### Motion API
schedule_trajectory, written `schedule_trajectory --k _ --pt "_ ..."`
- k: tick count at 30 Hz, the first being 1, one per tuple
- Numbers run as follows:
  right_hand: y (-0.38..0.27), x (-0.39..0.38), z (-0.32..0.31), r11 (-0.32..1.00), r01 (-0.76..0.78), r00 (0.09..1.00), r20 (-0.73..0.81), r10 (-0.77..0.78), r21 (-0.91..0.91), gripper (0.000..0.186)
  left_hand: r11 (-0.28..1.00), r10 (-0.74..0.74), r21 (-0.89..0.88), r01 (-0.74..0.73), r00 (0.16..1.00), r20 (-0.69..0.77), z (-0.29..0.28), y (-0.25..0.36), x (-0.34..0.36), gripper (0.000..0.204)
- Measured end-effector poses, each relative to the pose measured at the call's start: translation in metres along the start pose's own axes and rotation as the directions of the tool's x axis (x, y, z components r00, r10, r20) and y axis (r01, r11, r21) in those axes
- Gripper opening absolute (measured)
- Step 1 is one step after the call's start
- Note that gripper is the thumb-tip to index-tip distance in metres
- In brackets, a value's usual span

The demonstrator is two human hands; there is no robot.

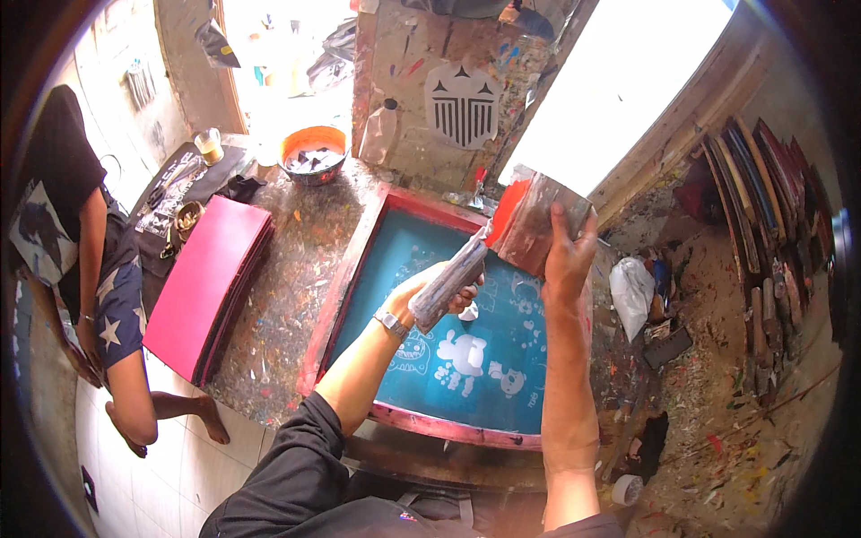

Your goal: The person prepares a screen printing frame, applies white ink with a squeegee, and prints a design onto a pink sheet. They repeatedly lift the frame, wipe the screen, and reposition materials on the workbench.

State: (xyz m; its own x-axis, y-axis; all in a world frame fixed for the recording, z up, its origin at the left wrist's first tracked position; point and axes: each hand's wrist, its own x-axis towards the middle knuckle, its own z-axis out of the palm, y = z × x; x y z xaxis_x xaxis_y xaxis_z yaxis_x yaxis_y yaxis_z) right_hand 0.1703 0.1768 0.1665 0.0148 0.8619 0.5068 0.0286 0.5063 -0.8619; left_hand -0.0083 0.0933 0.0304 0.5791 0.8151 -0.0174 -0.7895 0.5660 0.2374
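Observation:
My left hand [414,294], with a watch at the wrist, is closed around a grey, ink-stained squeegee [451,276], held slanting up to the right. Its far end meets the red-smeared edge of a brown flat piece [538,220]. My right hand [571,255] grips that piece from the right side, fingers spread over its face; whether it is a board or a container, I cannot tell. Both are held above a printing screen, with teal mesh [421,242] showing pale cartoon figures inside a red-stained wooden frame [439,429].
Left of the screen lies a stack of pink sheets [204,291] on the stained table [300,238]. An orange-rimmed bowl [314,154] and a glass [209,146] stand behind. Another person [85,224] is at the left. Wooden frames [753,179] lean at the right, near a white bag [631,296].

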Motion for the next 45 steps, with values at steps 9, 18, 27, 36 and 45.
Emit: schedule_trajectory --k 9,18,27,36,45 --pt "-0.024 -0.017 0.012 0.985 0.065 0.982 0.185 -0.035 -0.160 0.046 0.984 0.129 0.152 -0.093 0.960 -0.248 0.006 0.002 -0.003 0.036" --pt "-0.056 -0.066 0.024 0.995 -0.030 0.938 0.341 0.062 -0.099 0.039 0.732 0.618 0.475 -0.488 0.770 -0.160 0.031 -0.013 -0.013 0.033" --pt "-0.068 -0.085 -0.047 0.967 -0.064 0.904 0.395 0.161 -0.247 0.037 0.766 0.582 0.466 -0.443 0.785 -0.210 -0.058 0.044 -0.012 0.050" --pt "-0.054 -0.162 -0.068 0.761 0.506 0.497 0.858 0.128 -0.406 0.057 0.790 0.605 0.425 -0.442 0.676 -0.421 -0.033 0.038 -0.007 0.051" --pt "-0.054 -0.253 -0.078 0.581 0.691 0.433 0.890 0.145 -0.431 0.046 0.816 0.556 0.349 -0.460 0.790 -0.259 -0.047 0.043 -0.006 0.040"
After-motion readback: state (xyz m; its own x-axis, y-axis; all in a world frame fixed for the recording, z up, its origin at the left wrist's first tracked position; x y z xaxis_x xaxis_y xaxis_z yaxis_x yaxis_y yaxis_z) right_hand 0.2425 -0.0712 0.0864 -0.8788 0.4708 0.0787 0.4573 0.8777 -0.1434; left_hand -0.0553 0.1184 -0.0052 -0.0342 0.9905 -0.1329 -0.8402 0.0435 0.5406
